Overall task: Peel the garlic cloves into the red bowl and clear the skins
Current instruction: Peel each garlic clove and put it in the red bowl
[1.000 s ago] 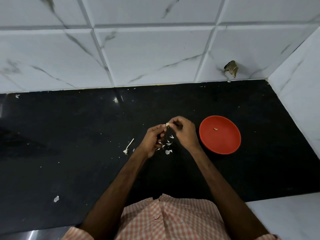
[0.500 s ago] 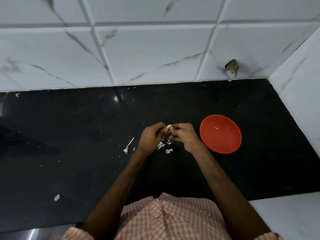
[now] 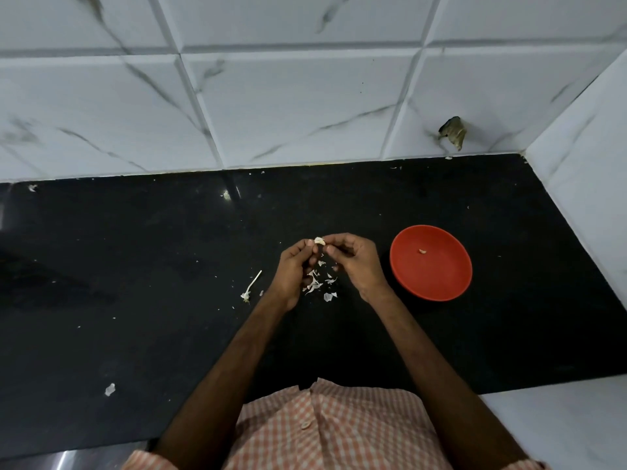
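Note:
A small pale garlic clove is pinched between the fingertips of my left hand and my right hand, held above the black counter. Below the hands lies a scatter of white garlic skins. The red bowl stands just right of my right hand, with one peeled clove inside it.
A garlic stem with root end lies left of my left hand. One loose skin sits near the counter's front left. White tiled walls bound the black counter at the back and right; a dark hole is in the back wall.
The two hands turned and worked the clove between the fingertips in nearly the same spot; the clove now shows at the top of the fingers. More skin flakes lie beneath them.

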